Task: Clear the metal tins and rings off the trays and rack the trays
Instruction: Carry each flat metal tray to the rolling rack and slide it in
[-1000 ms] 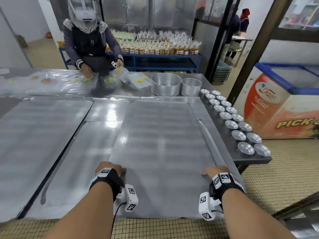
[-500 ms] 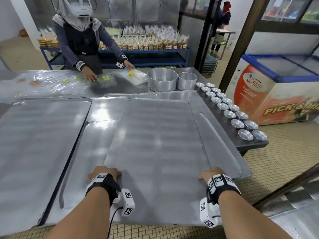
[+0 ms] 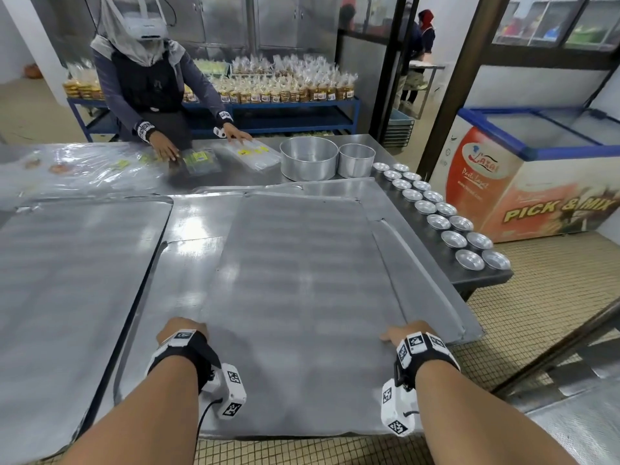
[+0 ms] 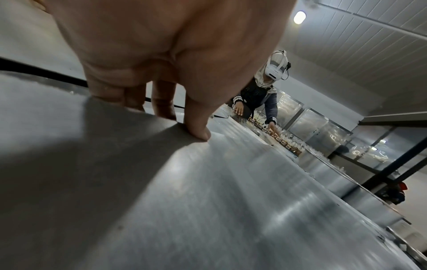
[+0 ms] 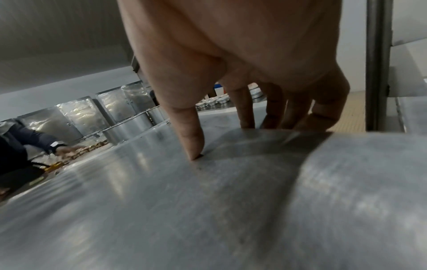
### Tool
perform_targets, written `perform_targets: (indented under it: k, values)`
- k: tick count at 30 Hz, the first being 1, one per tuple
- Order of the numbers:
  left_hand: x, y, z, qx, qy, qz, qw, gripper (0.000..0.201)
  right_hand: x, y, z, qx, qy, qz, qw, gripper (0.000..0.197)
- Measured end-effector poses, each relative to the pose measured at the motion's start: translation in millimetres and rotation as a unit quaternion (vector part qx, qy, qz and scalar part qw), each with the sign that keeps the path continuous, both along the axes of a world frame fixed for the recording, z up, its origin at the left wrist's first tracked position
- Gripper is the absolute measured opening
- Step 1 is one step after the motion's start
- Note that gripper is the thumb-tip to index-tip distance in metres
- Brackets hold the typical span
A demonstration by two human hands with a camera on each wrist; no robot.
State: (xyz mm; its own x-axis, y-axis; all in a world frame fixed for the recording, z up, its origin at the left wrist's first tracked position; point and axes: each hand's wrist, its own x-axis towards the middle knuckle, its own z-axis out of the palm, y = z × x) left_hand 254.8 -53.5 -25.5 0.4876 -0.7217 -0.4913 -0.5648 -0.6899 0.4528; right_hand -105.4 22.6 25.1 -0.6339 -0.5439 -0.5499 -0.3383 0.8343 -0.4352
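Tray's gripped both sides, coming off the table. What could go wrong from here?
1. The flat grey metal tray is held only at its edges, left hand and right hand pinching with thumbs on top; it may slip.
2. Swinging right could knock the small round metal tins off the table edge.

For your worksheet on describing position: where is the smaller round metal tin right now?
In the head view, the smaller round tin stands at the table's far right, touching or nearly touching the larger round tin on its left, with small cups on its right.

Large flat grey metal tray (image 3: 302, 297): brushed, dull sheen. Small round metal tins (image 3: 453, 239): shiny, smooth. Clear plastic bags (image 3: 84, 169): glossy, crinkled.
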Motion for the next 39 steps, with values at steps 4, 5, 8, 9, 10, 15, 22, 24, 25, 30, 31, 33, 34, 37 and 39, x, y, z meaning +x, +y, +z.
perform_targets:
  k: [4,5,8,9,10,15,22,24,25,30,31,33,34,37,39]
  values:
    - [-3,3,-5,0.036,-0.029,-0.049,0.998,0.013,-12,4,0,-0.009,-0.007,-0.018,1.000,0.039]
    - [-5,5,-8,0.034,-0.038,-0.050,0.997,0.012,-14,6,-2,-0.017,0.003,-0.018,1.000,0.039]
    - [-14,12,-16,0.010,-0.042,-0.005,0.999,0.017,-17,8,-10,-0.017,0.014,-0.010,1.000,0.033]
    - [-16,15,-16,-0.010,-0.041,0.008,0.999,0.019,-17,9,-13,-0.012,0.019,-0.001,1.000,0.028]
    - [-17,16,-21,-0.030,-0.039,0.014,0.999,0.020,-17,10,-14,-0.002,0.024,0.009,1.000,0.027]
    - [-21,20,-21,-0.042,-0.022,0.035,0.998,0.019,-19,9,-15,0.004,0.023,0.005,1.000,0.050]
    - [-22,17,-15,-0.031,-0.015,0.046,0.998,0.014,-14,2,-19,0.013,0.014,0.019,1.000,0.041]
    - [-21,15,-13,-0.011,0.005,0.042,0.999,0.012,-14,0,-22,0.019,0.010,0.017,1.000,0.038]
    - [-20,15,-12,-0.002,0.005,0.035,0.999,0.011,-14,0,-23,0.020,0.009,0.013,1.000,0.038]
    - [-9,13,-10,0.006,0.029,0.047,0.998,0.015,-6,1,-17,0.024,0.010,-0.007,1.000,0.031]
    - [-6,13,-12,0.005,0.046,0.047,0.998,0.016,-3,3,-17,0.026,0.007,-0.013,1.000,0.032]
    - [-1,11,-17,0.001,0.073,0.041,0.997,0.033,4,6,-18,0.032,-0.002,-0.020,0.999,0.036]
    - [2,11,-15,-0.001,0.083,0.036,0.996,0.038,7,8,-19,0.028,-0.010,-0.017,0.999,0.039]
    - [13,8,-9,0.028,0.131,0.021,0.991,0.036,16,16,-22,0.014,-0.041,-0.053,0.998,0.036]
    - [19,4,-8,0.042,0.136,0.015,0.990,0.033,24,22,-23,0.015,-0.052,-0.082,0.995,0.030]
